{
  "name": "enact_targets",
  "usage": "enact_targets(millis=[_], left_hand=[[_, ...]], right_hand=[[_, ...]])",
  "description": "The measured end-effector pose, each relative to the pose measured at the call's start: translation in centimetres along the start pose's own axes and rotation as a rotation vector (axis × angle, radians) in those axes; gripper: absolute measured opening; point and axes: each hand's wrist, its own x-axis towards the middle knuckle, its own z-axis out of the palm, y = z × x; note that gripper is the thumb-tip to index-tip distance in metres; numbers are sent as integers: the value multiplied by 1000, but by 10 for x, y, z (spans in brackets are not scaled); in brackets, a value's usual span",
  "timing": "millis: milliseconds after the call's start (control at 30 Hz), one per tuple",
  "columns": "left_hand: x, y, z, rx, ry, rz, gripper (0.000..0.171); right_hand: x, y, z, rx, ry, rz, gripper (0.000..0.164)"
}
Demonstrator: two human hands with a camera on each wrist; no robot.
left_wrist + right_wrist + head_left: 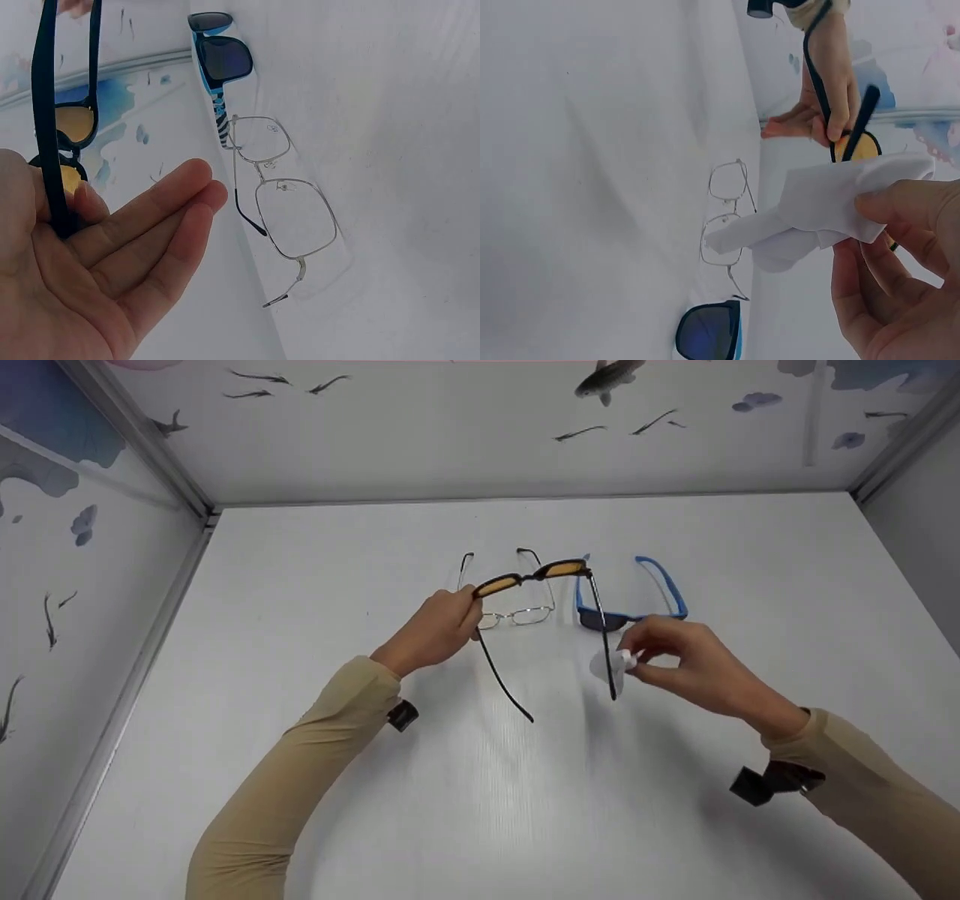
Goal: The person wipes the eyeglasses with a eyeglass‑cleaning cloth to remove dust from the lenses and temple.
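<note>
My left hand [441, 624] pinches a pair of black glasses [564, 569] with yellow-orange lenses by one front corner, thumb against the frame. The glasses are held up over the table, both temples unfolded and pointing toward me. In the left wrist view the other fingers [161, 255] of that hand stretch out straight. Between thumb and fingertips, my right hand [694, 664] holds a folded white cloth [817, 199], close beside one black temple. Behind the held glasses, thin wire-rimmed glasses [296, 217] rest on the table. Blue sunglasses [667, 577] with dark lenses lie to their right, partly overlapped by my right hand.
The white table [480, 810] is bounded by a back wall [450, 442] and a left wall [112, 562], both printed with fish and plant shapes. Small black cameras [403, 715] are strapped at both wrists.
</note>
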Motion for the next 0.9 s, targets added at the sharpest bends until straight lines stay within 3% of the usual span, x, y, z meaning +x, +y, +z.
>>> enact_targets(millis=[300, 567, 800, 900], left_hand=[[1, -7, -3, -4, 15, -2, 26], [-2, -1, 2, 12, -42, 12, 27], [-7, 11, 11, 142, -86, 144, 24], [-8, 13, 13, 158, -82, 167, 24]], right_hand=[[-16, -15, 12, 52, -59, -20, 30], [-5, -2, 9, 4, 37, 44, 24], [15, 12, 1, 6, 155, 157, 16], [21, 13, -3, 17, 213, 193, 16]])
